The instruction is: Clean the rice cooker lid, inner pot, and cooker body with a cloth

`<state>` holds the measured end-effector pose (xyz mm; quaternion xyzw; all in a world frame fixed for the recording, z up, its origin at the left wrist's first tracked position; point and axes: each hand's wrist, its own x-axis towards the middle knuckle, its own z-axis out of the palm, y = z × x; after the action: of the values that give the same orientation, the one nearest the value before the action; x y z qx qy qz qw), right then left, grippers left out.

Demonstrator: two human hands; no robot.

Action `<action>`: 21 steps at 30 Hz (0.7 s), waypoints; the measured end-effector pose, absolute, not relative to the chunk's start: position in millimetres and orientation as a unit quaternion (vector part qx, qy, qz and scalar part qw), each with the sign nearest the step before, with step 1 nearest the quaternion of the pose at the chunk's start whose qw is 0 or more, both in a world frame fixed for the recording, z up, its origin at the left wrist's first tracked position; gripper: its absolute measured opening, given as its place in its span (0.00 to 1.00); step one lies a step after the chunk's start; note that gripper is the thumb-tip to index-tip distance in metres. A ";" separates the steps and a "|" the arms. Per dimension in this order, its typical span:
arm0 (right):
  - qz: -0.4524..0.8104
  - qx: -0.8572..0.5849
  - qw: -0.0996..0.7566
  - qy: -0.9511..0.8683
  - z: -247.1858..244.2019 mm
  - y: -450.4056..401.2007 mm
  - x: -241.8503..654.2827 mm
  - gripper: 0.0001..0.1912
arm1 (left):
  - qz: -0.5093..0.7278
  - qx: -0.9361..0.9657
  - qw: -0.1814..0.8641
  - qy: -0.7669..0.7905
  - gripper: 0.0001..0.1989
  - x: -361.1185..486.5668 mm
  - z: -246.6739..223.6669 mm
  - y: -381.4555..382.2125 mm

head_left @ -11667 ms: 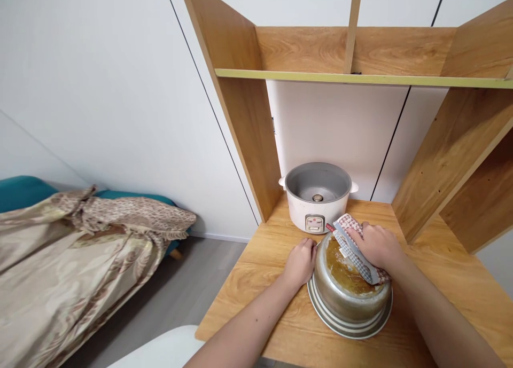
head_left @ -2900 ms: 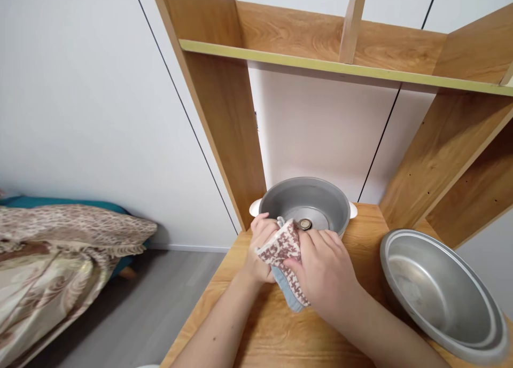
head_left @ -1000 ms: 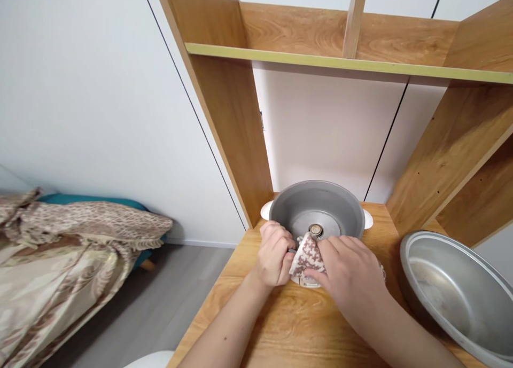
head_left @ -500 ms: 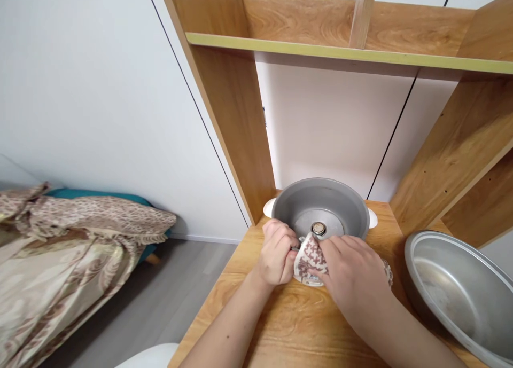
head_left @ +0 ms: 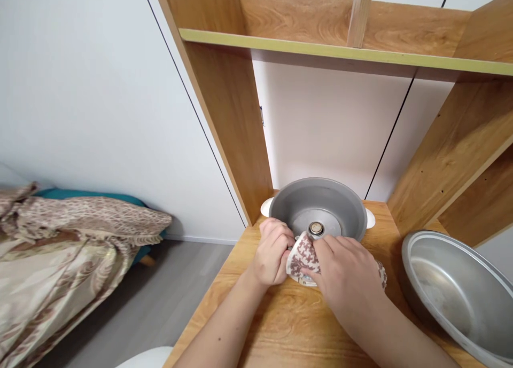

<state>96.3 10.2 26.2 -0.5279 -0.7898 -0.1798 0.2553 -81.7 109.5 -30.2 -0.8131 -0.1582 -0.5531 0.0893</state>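
Note:
A rice cooker (head_left: 340, 197) with a grey inside and white side handles stands on the wooden desk top. Its round heating plate (head_left: 298, 221) with a central sensor shows between my hands. My left hand (head_left: 273, 253) is closed in a fist at the cooker's front left rim. A small grey bit peeks out beside its fingers, but what they hold is hidden. My right hand (head_left: 347, 269) grips a brown-and-white patterned cloth (head_left: 305, 256) at the cooker's front edge. Part of the cloth shows past the right side of that hand.
A metal inner pot (head_left: 444, 288) sits on the desk top (head_left: 296, 336) to the right. Wooden shelving (head_left: 344, 50) rises behind and at both sides. On the left, a patterned blanket (head_left: 80, 250) covers a teal piece of furniture. A white rounded object (head_left: 150, 357) shows at the bottom edge.
The whole view has shifted slightly, so things sit a little further left. My hands stay at the cooker's front rim, with the cloth tilted slightly differently.

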 end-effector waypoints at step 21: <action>-0.178 -0.540 0.246 -0.785 31.5 11.3 93.8 0.19 | -0.564 -0.802 0.091 -0.173 0.13 -78.0 -30.6 107.4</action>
<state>93.8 11.3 31.5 -0.5396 -0.7853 -0.1775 0.2463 -78.0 107.4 -30.6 -0.8023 -0.1726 -0.5642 0.0912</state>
